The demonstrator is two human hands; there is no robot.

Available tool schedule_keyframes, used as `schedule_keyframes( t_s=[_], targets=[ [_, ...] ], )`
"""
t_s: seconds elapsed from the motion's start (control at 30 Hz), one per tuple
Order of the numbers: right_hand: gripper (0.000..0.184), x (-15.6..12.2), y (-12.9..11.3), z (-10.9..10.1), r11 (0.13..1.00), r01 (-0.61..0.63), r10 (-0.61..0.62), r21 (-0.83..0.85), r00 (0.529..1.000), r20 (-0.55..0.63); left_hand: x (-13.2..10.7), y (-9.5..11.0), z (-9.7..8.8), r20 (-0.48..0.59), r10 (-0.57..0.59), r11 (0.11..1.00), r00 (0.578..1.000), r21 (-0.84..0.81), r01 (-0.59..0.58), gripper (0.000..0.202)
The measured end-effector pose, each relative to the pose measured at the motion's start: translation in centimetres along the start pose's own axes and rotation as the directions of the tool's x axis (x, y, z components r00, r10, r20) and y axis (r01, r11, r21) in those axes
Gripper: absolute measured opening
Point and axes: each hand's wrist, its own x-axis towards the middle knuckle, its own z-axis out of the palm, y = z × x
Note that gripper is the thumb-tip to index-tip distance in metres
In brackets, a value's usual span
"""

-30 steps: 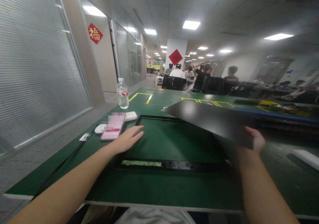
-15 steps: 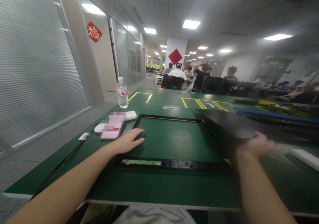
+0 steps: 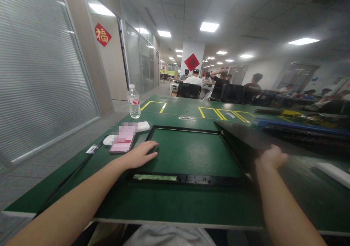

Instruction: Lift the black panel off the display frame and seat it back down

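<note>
green table, yellow tape, black frame, ceiling lights, people

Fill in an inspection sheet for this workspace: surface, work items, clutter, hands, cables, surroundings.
Surface: green table, with yellow tape outlines toward its far side.
Work items: black frame lying flat, a green circuit board along its near side; dark panel tilted at its right.
Clutter: phone and water bottle on the left; white bar on the right.
Hands: left hand spread over the frame's left side, contact unclear; right hand holding the panel, fingers partly hidden.
Cables: black cable or strap with a white label, left side.
Surroundings: glass partition at left; seated people beyond the table.
</note>
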Motion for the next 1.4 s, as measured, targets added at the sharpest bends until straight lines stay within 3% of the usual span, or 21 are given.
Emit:
schedule_keyframes(
  t_s=[0.27,0.57,0.8,1.4],
  targets=[
    [0.031,2.1,2.2,0.3,1.000,-0.006,0.007,0.022,0.998,-0.064,-0.1,-0.1,0.0,-0.020,0.020,1.000,1.000,-0.011,-0.021,0.058],
    [0.039,5.0,4.8,0.6,0.999,0.035,-0.035,-0.004,0.999,-0.013,0.0,-0.5,0.2,-0.019,0.043,0.999,0.999,-0.006,-0.043,0.061],
    [0.041,4.2,4.2,0.3,0.997,-0.079,0.078,-0.016,0.995,-0.065,0.0,-0.5,0.2,-0.005,0.038,0.999,0.999,0.002,-0.038,0.058],
    [0.048,5.0,5.4,0.2,0.983,-0.183,0.181,-0.033,0.982,-0.058,-0.1,-0.6,0.2,0.002,0.042,0.999,0.999,-0.004,-0.042,0.058]
  ],
)
